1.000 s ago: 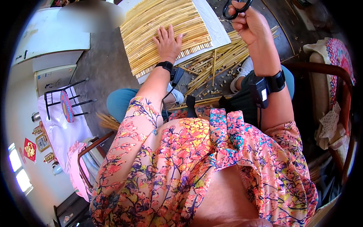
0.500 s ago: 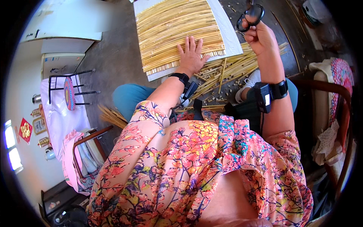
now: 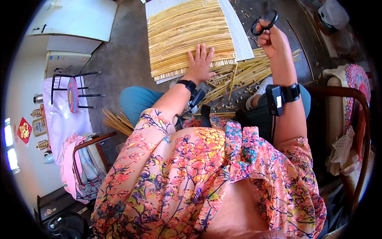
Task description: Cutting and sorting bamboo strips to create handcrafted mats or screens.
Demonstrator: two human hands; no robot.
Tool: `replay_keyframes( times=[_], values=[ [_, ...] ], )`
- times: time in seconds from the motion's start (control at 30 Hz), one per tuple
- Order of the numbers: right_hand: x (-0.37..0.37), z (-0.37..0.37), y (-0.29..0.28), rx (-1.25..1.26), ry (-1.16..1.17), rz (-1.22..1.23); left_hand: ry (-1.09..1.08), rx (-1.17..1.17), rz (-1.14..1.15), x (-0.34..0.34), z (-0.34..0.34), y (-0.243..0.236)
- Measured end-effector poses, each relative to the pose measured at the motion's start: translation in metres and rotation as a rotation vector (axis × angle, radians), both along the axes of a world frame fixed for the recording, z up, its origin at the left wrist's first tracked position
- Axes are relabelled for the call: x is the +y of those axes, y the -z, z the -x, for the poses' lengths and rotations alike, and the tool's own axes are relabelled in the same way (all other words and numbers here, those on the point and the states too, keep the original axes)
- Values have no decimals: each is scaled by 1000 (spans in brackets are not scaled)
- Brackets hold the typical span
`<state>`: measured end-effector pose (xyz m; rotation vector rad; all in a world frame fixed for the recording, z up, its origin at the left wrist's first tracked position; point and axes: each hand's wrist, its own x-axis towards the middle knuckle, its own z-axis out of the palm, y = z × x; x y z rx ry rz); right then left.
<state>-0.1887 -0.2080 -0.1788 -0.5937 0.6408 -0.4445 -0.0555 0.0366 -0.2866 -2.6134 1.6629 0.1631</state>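
Scissors point(image 3: 263, 20) blades blurred above right hand point(image 3: 274, 40).

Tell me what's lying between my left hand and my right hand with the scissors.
In the head view, the white board's corner and loose straw sticks.

One mat of yellow straws point(image 3: 187, 36) under the left fingers point(image 3: 201, 53), on one white board point(image 3: 238, 32); one pair of black scissors point(image 3: 263, 22) in the right fingers point(image 3: 267, 34); loose straws point(image 3: 246, 73) below them, too many to count
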Motion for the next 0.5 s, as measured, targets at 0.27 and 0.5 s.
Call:
replay_keyframes(
  times=[0.27,0.5],
  values=[
    [3,0,6,-49,34,30,-13,-139,68,1,-3,14],
    [-7,1,19,-70,-36,49,-15,-162,55,4,-4,16]
  ],
)
